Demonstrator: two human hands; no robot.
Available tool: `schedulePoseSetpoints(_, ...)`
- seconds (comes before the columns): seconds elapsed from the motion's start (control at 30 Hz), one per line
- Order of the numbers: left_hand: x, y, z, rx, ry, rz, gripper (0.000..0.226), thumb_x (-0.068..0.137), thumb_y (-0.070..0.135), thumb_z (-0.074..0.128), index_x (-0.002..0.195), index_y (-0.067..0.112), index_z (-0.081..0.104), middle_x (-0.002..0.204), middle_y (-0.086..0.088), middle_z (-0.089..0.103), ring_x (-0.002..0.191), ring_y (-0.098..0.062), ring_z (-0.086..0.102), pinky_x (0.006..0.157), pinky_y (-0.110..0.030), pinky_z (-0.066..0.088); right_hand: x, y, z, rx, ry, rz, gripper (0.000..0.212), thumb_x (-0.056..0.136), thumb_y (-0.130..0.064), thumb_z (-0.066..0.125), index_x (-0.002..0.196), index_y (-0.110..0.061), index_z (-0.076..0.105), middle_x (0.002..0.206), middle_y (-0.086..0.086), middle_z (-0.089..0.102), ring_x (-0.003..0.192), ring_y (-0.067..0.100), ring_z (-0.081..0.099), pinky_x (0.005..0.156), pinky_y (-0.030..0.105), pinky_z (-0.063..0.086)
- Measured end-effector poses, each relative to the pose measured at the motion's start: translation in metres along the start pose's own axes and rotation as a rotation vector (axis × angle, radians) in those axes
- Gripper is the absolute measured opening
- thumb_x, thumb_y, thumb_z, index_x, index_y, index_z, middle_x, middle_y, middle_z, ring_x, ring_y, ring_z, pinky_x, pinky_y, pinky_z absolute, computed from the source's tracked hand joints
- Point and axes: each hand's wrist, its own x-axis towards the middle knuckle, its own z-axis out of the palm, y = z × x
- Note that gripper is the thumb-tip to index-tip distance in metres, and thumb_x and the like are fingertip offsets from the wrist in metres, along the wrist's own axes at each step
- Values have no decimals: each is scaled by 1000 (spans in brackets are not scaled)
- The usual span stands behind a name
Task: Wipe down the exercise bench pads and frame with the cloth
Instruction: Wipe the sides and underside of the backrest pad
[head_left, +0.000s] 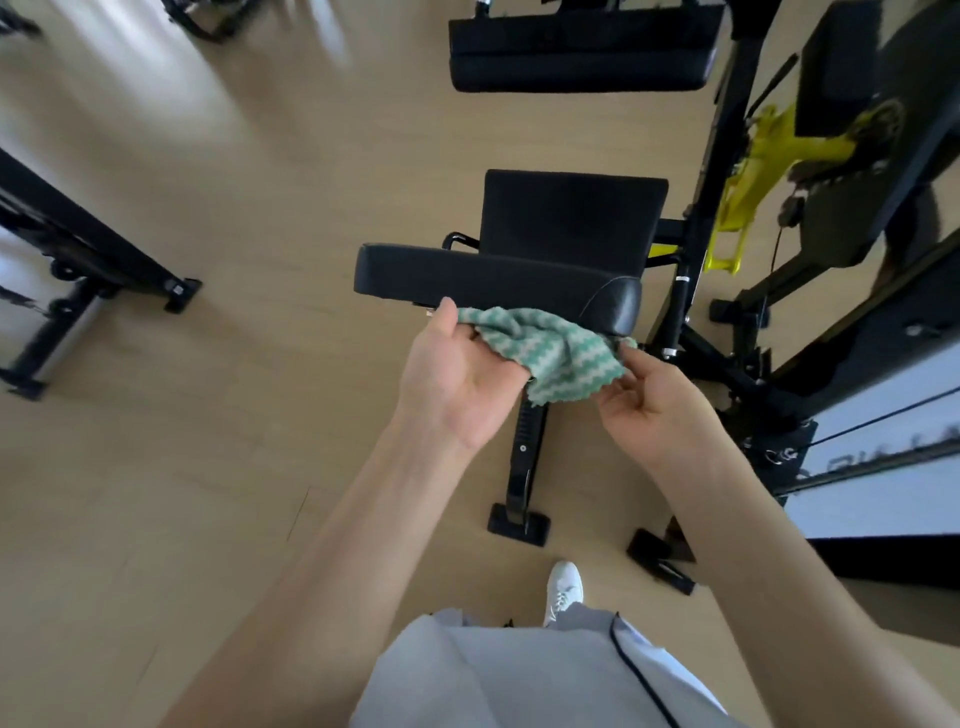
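Observation:
A green and white zigzag cloth hangs just under the near edge of a long black bench pad. My left hand grips the cloth's left end, thumb up against the pad's lower edge. Fingertips of my right hand pinch the cloth's right corner beside the pad's rounded end. Behind this pad sits a square black seat pad, and a third black pad lies farther off. The bench's black frame leg runs down to a foot on the floor.
A black machine with yellow-green parts and cables stands at the right. Another black bench frame lies at the left. My white shoe stands near the frame's foot. Pale wood floor spreads all around.

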Motion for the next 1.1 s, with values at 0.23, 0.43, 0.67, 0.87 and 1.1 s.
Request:
schedulePoseSetpoints(0.23,-3,-33,6,57,-161,-185,69,110,52,34,148,-5,41,147,-33,53,139,-46,51,121,-59,35,-20,-18,-34,-28,-47,-122,37,107,-29,48,130,-3,60,97,5,76,71,11,76,58,23,60)
schedulePoseSetpoints(0.43,1,-31,-18,298,-277,-300,54,110,37,43,154,5,46,153,-20,54,141,-36,53,118,-53,43,-46,4,-52,-92,-344,-156,78,94,-71,36,146,-15,50,140,14,63,129,34,61,109,50,49)
schedulePoseSetpoints(0.67,8,26,-72,682,-292,-270,35,104,30,54,130,13,69,131,-11,72,117,-25,70,105,-43,54,-35,93,-45,-400,-147,12,42,101,-36,50,132,-12,64,130,10,70,119,25,69,103,47,50)
schedulePoseSetpoints(0.87,46,127,-120,1066,-188,427,13,88,21,65,95,17,75,92,0,79,87,-18,73,82,-34,56,-15,171,-3,-256,7,-148,46,106,-36,43,131,-1,60,127,14,71,115,25,70,99,41,52)
schedulePoseSetpoints(1.1,108,226,-114,1318,-481,764,21,99,26,63,117,34,65,113,6,66,100,-8,63,87,-30,51,7,272,88,-315,272,-596,26,107,-43,42,124,-35,60,112,-17,74,103,-2,67,98,22,46)
